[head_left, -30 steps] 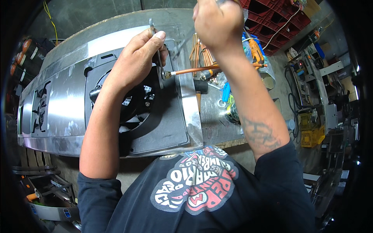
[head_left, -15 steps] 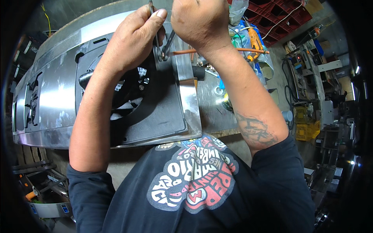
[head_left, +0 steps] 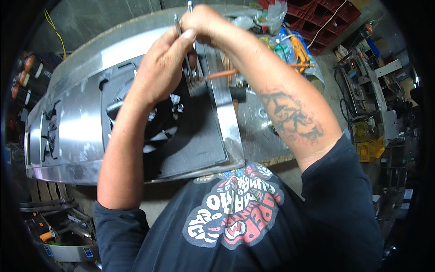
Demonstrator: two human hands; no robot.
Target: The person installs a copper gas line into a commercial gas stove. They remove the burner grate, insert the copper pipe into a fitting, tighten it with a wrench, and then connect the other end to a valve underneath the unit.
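Observation:
My left hand [head_left: 164, 65] is closed around a slim metal wrench [head_left: 177, 22], its thumb pressed along the handle. Right beside it, my right hand [head_left: 201, 21] grips a second wrench [head_left: 190, 4], whose shiny end sticks out past the fist. Both tools reach down to a small metal fitting [head_left: 196, 81] at the end of a copper tube [head_left: 222, 74]. The tube runs rightward, passing behind my right forearm. Beneath my hands lies a stainless steel cooktop [head_left: 77, 122] with a dark panel [head_left: 195, 145] and a round burner opening, partly covered by my left forearm.
Right of the cooktop, the metal bench [head_left: 256, 136] carries small parts and plastic bags. An orange power tool [head_left: 299, 50] lies there. Beyond stands a red crate [head_left: 319, 22]; yellow crates [head_left: 369, 149] sit far right. Metal parts [head_left: 59, 226] lie at lower left.
My right hand has swung left, coming against my left hand, with its wrench now more in line with the other one. The whole view has shifted slightly.

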